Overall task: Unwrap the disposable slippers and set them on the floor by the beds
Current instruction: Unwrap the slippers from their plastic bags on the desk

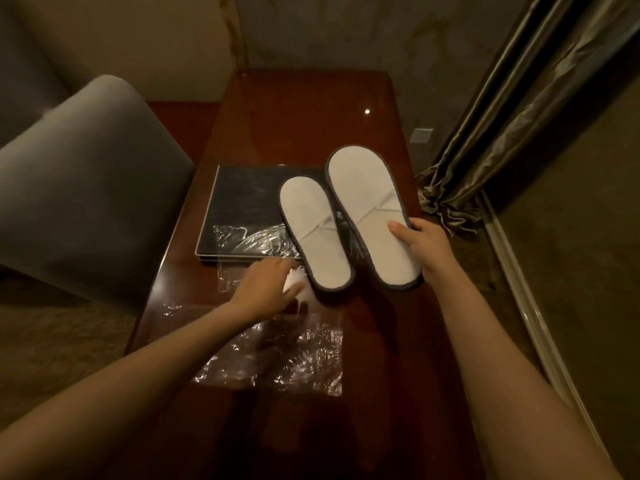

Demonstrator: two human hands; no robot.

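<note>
Below, a glossy dark red-brown wooden desk [374, 109] runs away from the camera toward a dim beige wall, its polished top catching one small spot of light. On it lies a flat dark rectangular folder with a pale edge [242, 202], and across its near corner a crumpled clear plastic wrapper [249, 237]; a second flattened sheet of clear plastic [294, 358] lies nearer the camera. Two white fabric disposable slippers with dark grey trim sit side by side, unwrapped. The left slipper [315, 233] rests partly over the folder and the desk. The right slipper [370, 213] is gripped at its right edge by the right hand [422, 244], thumb on top and fingers curled beneath. The left hand [266, 289] is closed loosely on a small white crumpled scrap [294, 282] just beside the left slipper's heel. A grey upholstered armchair [86, 188] stands left of the desk, and olive satin curtains [519, 116] hang at the right, pooling on the brownish carpet [571, 271].
</note>
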